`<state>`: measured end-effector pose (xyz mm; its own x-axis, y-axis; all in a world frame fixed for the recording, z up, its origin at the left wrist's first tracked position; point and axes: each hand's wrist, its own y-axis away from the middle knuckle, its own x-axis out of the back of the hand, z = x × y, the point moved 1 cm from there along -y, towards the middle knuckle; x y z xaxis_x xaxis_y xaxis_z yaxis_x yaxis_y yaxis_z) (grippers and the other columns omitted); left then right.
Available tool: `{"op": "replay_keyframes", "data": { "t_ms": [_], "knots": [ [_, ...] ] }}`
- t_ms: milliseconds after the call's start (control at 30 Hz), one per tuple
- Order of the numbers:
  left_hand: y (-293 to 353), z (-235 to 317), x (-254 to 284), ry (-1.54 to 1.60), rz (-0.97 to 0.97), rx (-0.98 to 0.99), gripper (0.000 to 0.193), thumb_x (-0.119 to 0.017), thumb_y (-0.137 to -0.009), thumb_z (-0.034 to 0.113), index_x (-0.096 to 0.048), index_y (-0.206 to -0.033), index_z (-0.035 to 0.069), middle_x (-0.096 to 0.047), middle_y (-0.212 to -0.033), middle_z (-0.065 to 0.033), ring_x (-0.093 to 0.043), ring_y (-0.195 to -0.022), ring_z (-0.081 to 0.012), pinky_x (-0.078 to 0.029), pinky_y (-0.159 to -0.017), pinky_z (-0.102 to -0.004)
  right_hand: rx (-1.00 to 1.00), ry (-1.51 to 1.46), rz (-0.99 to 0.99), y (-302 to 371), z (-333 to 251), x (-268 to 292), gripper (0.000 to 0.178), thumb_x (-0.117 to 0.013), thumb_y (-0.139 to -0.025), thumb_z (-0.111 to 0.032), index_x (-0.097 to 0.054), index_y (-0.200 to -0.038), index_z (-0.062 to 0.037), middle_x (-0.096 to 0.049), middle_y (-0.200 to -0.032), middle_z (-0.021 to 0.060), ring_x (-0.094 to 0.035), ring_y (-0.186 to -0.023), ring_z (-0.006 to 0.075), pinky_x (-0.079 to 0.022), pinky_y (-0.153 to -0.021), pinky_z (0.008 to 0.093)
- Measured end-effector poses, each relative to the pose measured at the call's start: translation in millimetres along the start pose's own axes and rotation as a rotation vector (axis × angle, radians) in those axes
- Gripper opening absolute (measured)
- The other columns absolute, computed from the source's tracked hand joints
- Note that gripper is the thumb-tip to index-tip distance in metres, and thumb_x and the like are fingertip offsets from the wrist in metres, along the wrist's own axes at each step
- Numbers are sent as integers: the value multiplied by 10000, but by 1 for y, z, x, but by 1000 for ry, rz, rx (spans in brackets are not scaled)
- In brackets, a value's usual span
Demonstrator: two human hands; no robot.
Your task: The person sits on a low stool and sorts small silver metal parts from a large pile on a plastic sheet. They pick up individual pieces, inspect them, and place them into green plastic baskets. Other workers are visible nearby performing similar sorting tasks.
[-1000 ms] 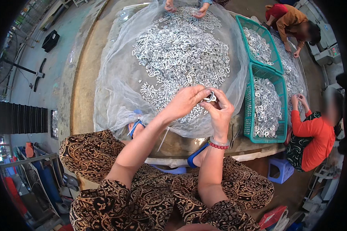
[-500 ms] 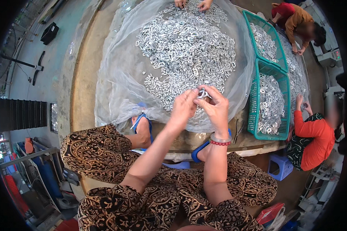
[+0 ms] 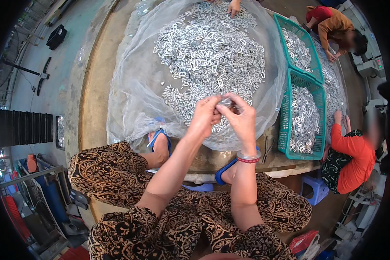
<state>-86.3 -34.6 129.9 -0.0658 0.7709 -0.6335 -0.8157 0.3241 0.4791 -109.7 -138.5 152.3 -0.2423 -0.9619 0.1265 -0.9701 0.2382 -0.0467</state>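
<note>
A worn, tan surface [image 3: 93,91] runs up the frame left of centre, with a sheer whitish mesh [image 3: 132,102] spread over it. Two green baskets, a near one [image 3: 305,156] and a far one [image 3: 286,19], stand right of the mesh, filled with pale metal loops. A black crate [image 3: 56,38] sits on the grey floor at upper left; a violet stool [image 3: 318,190] is at lower right, beside a person in orange [image 3: 355,162]. At the frame's centre, the left hand [image 3: 205,113] and right hand [image 3: 242,118] are closed, fingertips pinching a small, shiny silver-grey metal piece [image 3: 225,102] just above the heap's [image 3: 212,56] lower edge. Fingers cover much of it, so its full outline is unclear. Another worker's hand [image 3: 234,8] is cut off at the top.
</note>
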Motion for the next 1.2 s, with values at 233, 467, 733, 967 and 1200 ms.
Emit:
{"op": "replay_keyframes", "data": {
  "t_ms": [233,467,733,967,1200],
  "knots": [
    [-2,9,6,1,-297,174,232,-528,-929,225,-586,-934,0,-455,-589,13,-341,-433,-29,-244,-373,-163,-175,-554,-157,6,-2,22,266,-655,-787,14,-624,-1047,62,-630,-732,67,-533,-515,91,-426,-432,197],
    [19,11,-9,-225,-199,139,232,-512,-941,219,-591,-851,20,-480,-573,-2,-381,-451,-53,-289,-391,-203,-94,-950,-332,10,34,32,256,-628,-825,-49,-614,-1057,57,-656,-768,134,-588,-504,164,-466,-393,257],
    [38,18,-26,-1217,120,-776,244,-553,-903,201,-531,-748,14,-546,-578,-133,-540,-502,-261,-410,-486,-362,-102,-1280,-162,8,32,0,481,-394,-956,-445,-545,-1096,-10,-579,-967,111,-567,-817,183,-496,-596,314],
    [31,17,-29,-1497,-282,-525,262,-500,-911,266,-593,-932,22,-609,-714,-191,-581,-699,-409,-448,-621,-479,216,-376,184,9,35,7,589,-275,-961,-535,-523,-951,-1,-499,-863,49,-460,-728,123,-366,-686,238],
    [15,33,-19,-927,-179,-322,310,-511,-943,262,-614,-802,6,-509,-587,7,-451,-528,-33,-351,-448,-217,83,-383,-14,11,18,10,368,-706,-783,-61,-531,-1102,-8,-550,-936,46,-524,-819,79,-454,-605,191]
  ]
}}
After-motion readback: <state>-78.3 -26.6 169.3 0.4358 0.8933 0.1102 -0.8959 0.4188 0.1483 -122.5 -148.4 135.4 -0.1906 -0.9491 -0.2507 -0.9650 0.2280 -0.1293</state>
